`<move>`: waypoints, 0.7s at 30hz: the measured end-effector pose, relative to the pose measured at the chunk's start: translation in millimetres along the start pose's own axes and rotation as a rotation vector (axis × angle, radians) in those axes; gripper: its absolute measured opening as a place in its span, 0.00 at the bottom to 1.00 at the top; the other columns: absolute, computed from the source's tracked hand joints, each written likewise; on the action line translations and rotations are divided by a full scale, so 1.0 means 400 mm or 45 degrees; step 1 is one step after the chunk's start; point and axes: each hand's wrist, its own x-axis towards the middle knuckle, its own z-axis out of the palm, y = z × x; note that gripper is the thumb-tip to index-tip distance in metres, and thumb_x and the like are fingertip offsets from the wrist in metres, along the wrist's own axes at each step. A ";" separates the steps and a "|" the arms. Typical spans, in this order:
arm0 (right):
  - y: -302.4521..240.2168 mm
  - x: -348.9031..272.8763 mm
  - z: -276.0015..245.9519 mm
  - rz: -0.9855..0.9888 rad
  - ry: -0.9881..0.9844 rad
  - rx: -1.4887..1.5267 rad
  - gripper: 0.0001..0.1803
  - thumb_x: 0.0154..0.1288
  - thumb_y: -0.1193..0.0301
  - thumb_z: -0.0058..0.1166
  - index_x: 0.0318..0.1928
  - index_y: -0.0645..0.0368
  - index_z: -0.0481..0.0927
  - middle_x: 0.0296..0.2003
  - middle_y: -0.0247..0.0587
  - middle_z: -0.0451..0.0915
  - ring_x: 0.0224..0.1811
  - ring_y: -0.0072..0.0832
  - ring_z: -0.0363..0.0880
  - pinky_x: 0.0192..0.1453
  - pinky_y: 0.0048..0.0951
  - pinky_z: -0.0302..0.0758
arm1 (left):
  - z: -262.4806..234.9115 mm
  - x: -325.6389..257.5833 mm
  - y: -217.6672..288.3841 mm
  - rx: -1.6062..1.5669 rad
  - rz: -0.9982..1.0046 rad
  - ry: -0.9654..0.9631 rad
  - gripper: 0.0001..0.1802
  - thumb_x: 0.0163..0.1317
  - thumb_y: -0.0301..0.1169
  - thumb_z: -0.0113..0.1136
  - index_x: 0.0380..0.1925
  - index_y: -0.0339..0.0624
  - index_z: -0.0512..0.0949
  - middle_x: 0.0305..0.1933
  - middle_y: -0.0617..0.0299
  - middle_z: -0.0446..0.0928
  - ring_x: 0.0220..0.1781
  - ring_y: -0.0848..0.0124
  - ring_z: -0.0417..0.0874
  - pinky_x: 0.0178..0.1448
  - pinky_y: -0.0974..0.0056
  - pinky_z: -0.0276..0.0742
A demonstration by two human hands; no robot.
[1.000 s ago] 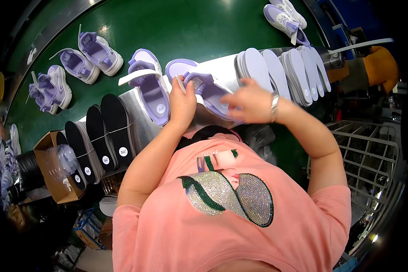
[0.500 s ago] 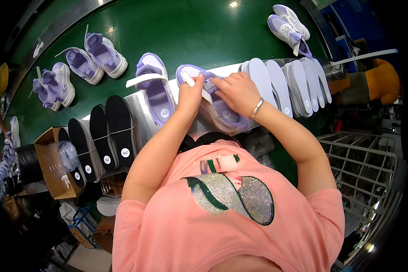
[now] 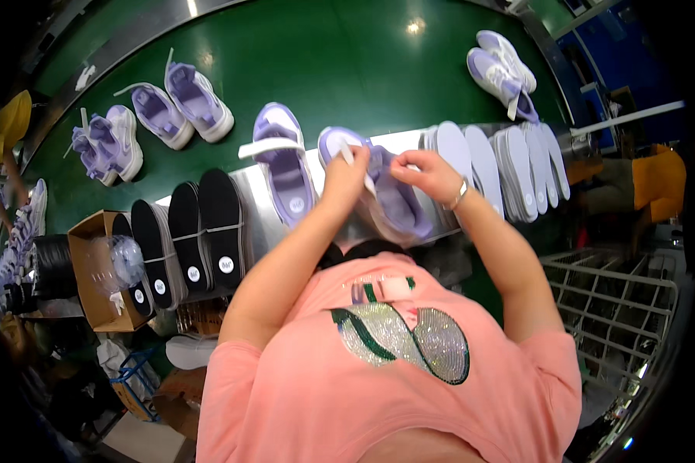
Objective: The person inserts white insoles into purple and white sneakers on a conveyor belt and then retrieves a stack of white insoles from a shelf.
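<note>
A lavender and white sneaker (image 3: 398,208) rests on the metal ledge in front of me, its toe pointing away. My left hand (image 3: 346,176) is closed on its white strap, near the tongue. Beside the shoe's opening, my right hand (image 3: 431,177) has its fingers curled in a pinch; blur hides what, if anything, is between them. To the left stands the matching sneaker (image 3: 279,166), its white strap lying across the opening and a round white sticker on its insole.
Stacks of pale insoles (image 3: 517,174) lie to the right, tied black insoles (image 3: 224,224) to the left. A cardboard box (image 3: 93,289) holds clear plastic. More lavender sneakers (image 3: 197,96) stand on the green table (image 3: 324,54), with another pair (image 3: 502,73) far right. A wire rack (image 3: 618,309) is at lower right.
My right hand has drawn back from the shoe's tongue toward its right side, fingers now curled. The left hand stays at the strap. The whole view has shifted slightly.
</note>
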 end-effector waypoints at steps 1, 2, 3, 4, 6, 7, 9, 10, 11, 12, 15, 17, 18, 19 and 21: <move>-0.001 -0.016 -0.003 -0.025 0.130 -0.026 0.10 0.58 0.67 0.50 0.31 0.64 0.75 0.25 0.28 0.73 0.28 0.15 0.67 0.34 0.19 0.66 | 0.005 -0.003 -0.002 0.140 0.252 0.052 0.19 0.56 0.41 0.53 0.38 0.34 0.72 0.31 0.55 0.73 0.33 0.66 0.73 0.39 0.65 0.67; 0.004 -0.028 -0.013 0.016 0.243 0.033 0.10 0.58 0.68 0.50 0.31 0.64 0.74 0.25 0.28 0.72 0.28 0.15 0.67 0.34 0.18 0.66 | 0.003 -0.014 0.048 0.353 0.545 0.200 0.20 0.54 0.39 0.54 0.39 0.34 0.71 0.33 0.53 0.73 0.35 0.63 0.73 0.42 0.63 0.67; 0.002 -0.041 -0.015 0.060 0.356 0.095 0.10 0.58 0.69 0.50 0.31 0.64 0.74 0.24 0.28 0.72 0.29 0.15 0.67 0.34 0.18 0.66 | -0.006 -0.035 0.115 0.564 0.830 0.353 0.20 0.53 0.38 0.56 0.40 0.34 0.70 0.36 0.51 0.72 0.38 0.59 0.73 0.45 0.61 0.67; -0.012 -0.051 -0.011 0.060 0.411 0.179 0.08 0.58 0.70 0.50 0.32 0.64 0.74 0.25 0.28 0.72 0.29 0.14 0.68 0.34 0.17 0.66 | -0.015 -0.053 0.165 0.550 0.882 0.268 0.20 0.51 0.37 0.57 0.41 0.34 0.70 0.36 0.51 0.72 0.38 0.58 0.73 0.46 0.59 0.66; -0.048 -0.071 0.008 0.026 0.435 0.273 0.06 0.59 0.73 0.49 0.33 0.64 0.73 0.26 0.29 0.72 0.30 0.14 0.68 0.34 0.16 0.66 | -0.028 -0.083 0.199 0.454 0.796 -0.052 0.18 0.51 0.33 0.57 0.40 0.34 0.71 0.35 0.51 0.73 0.38 0.57 0.74 0.45 0.58 0.67; -0.062 -0.077 0.012 -0.011 0.419 0.276 0.06 0.59 0.74 0.49 0.34 0.64 0.73 0.26 0.29 0.72 0.30 0.14 0.68 0.34 0.16 0.66 | -0.028 -0.088 0.201 0.353 0.664 -0.286 0.15 0.51 0.31 0.56 0.38 0.35 0.71 0.34 0.51 0.74 0.37 0.58 0.75 0.44 0.58 0.68; -0.081 -0.088 0.032 -0.064 0.364 0.267 0.05 0.59 0.77 0.48 0.36 0.64 0.73 0.29 0.30 0.72 0.31 0.15 0.69 0.36 0.16 0.67 | -0.030 -0.090 0.168 0.157 0.455 -0.383 0.09 0.52 0.26 0.54 0.34 0.36 0.73 0.31 0.52 0.75 0.34 0.58 0.77 0.39 0.61 0.70; -0.082 -0.089 0.038 -0.088 0.348 0.284 0.09 0.59 0.77 0.48 0.41 0.64 0.71 0.32 0.31 0.72 0.33 0.16 0.69 0.39 0.16 0.67 | -0.046 -0.090 0.169 0.143 0.496 -0.307 0.05 0.52 0.24 0.52 0.31 0.36 0.73 0.27 0.52 0.75 0.31 0.58 0.77 0.35 0.63 0.71; -0.036 -0.094 0.030 -0.086 0.365 0.236 0.13 0.59 0.77 0.47 0.45 0.63 0.69 0.34 0.32 0.71 0.36 0.17 0.69 0.42 0.17 0.67 | -0.082 -0.090 0.181 0.148 0.429 -0.291 0.06 0.52 0.23 0.52 0.32 0.37 0.73 0.30 0.52 0.75 0.33 0.59 0.77 0.36 0.62 0.71; -0.019 -0.103 0.014 -0.055 0.346 0.145 0.14 0.59 0.78 0.47 0.47 0.63 0.68 0.34 0.32 0.71 0.37 0.18 0.69 0.44 0.18 0.66 | -0.130 -0.089 0.186 0.209 0.500 -0.116 0.06 0.52 0.23 0.52 0.32 0.37 0.73 0.31 0.52 0.75 0.33 0.60 0.77 0.36 0.63 0.71; 0.116 -0.144 -0.021 0.187 0.409 0.136 0.16 0.57 0.76 0.49 0.47 0.65 0.68 0.37 0.34 0.71 0.39 0.20 0.69 0.45 0.19 0.66 | -0.354 -0.094 0.177 0.459 0.717 0.582 0.08 0.50 0.21 0.53 0.32 0.38 0.73 0.33 0.55 0.74 0.34 0.64 0.76 0.38 0.64 0.71; 0.158 -0.179 -0.008 0.308 0.415 0.174 0.18 0.57 0.73 0.50 0.48 0.65 0.67 0.38 0.36 0.72 0.41 0.22 0.69 0.46 0.21 0.66 | -0.535 -0.132 0.208 0.951 0.691 1.128 0.04 0.56 0.26 0.52 0.32 0.39 0.74 0.32 0.58 0.74 0.33 0.65 0.75 0.38 0.65 0.70; 0.168 -0.176 0.002 0.405 0.378 0.180 0.19 0.57 0.72 0.50 0.49 0.65 0.66 0.39 0.38 0.72 0.41 0.23 0.69 0.47 0.22 0.66 | -0.613 -0.159 0.208 1.057 0.647 1.394 0.05 0.56 0.27 0.52 0.33 0.39 0.74 0.32 0.58 0.74 0.33 0.66 0.74 0.39 0.66 0.70; 0.177 -0.178 0.009 0.505 0.341 0.180 0.21 0.57 0.71 0.50 0.50 0.65 0.66 0.41 0.39 0.71 0.42 0.24 0.69 0.47 0.23 0.66 | -0.698 -0.192 0.199 1.074 0.575 1.564 0.05 0.55 0.24 0.51 0.32 0.39 0.74 0.32 0.57 0.74 0.37 0.60 0.74 0.43 0.61 0.68; 0.212 -0.182 0.015 0.543 0.232 0.169 0.23 0.57 0.70 0.49 0.52 0.66 0.64 0.44 0.42 0.71 0.43 0.26 0.70 0.48 0.25 0.67 | -0.817 -0.267 0.182 1.658 -0.046 1.544 0.14 0.55 0.32 0.53 0.41 0.40 0.72 0.41 0.54 0.73 0.43 0.58 0.72 0.47 0.57 0.66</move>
